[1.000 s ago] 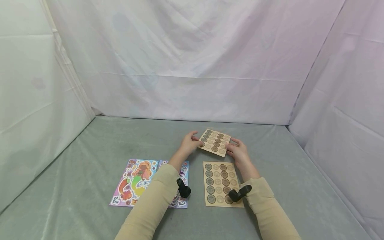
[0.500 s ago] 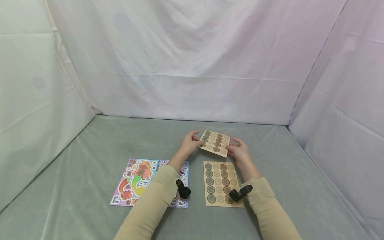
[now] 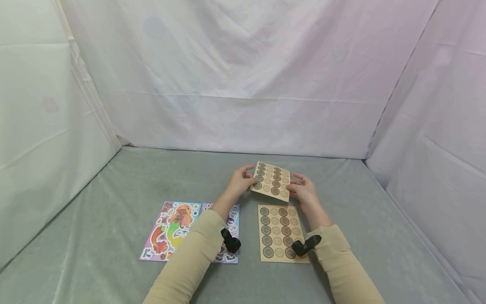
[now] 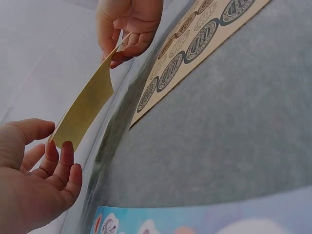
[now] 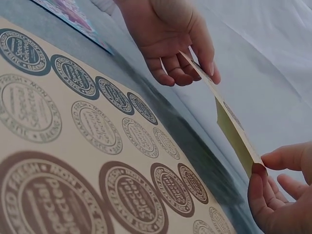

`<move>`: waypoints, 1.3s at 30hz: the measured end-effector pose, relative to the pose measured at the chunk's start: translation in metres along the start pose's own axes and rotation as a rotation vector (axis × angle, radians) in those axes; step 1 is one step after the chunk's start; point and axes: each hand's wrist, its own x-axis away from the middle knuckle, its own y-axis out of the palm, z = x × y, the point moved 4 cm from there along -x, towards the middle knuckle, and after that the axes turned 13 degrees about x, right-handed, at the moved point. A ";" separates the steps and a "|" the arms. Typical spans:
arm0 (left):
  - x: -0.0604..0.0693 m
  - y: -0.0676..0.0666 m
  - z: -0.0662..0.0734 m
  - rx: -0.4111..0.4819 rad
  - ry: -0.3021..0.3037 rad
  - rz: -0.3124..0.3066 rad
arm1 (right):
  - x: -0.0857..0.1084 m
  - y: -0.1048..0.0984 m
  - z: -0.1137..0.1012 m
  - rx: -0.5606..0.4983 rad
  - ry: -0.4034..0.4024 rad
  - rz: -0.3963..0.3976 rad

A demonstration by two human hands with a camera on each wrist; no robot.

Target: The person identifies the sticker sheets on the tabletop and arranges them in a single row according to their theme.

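Note:
Between both hands a tan sticker sheet (image 3: 271, 180) with rows of round labels is held up off the table, slightly tilted. My left hand (image 3: 240, 180) pinches its left edge between thumb and fingers. On the opposite edge, my right hand (image 3: 303, 192) pinches it the same way. The left wrist view shows the held sheet's plain yellowish back (image 4: 87, 105), bent a little. A second tan sticker sheet (image 3: 276, 232) lies flat nearer the body, its round labels reading "Special Selected" in the right wrist view. The right wrist's black mount covers its lower right corner.
Left on the grey cloth-covered table (image 3: 114, 219) lies a colourful mermaid sticker sheet (image 3: 172, 226). Beside it is another purple-blue sticker sheet (image 3: 232, 226), partly under the left forearm. White curtains (image 3: 235, 84) enclose the table at the back and sides.
The held sheet has turned slightly and tilted up more toward the camera, its right corner dipping. Both hands keep their pinch and barely move. The sheets on the table stay put.

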 end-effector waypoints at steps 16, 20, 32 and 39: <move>0.007 0.002 0.005 0.050 0.000 -0.089 | 0.006 -0.010 -0.005 0.071 -0.083 -0.026; 0.009 0.004 0.009 0.061 -0.005 -0.115 | 0.009 -0.012 -0.007 0.061 -0.096 -0.047; 0.015 0.007 0.016 0.117 0.027 -0.135 | 0.017 -0.018 -0.011 0.047 -0.171 -0.083; 0.019 0.010 0.017 0.121 0.042 -0.143 | 0.027 -0.021 -0.015 0.023 -0.165 -0.147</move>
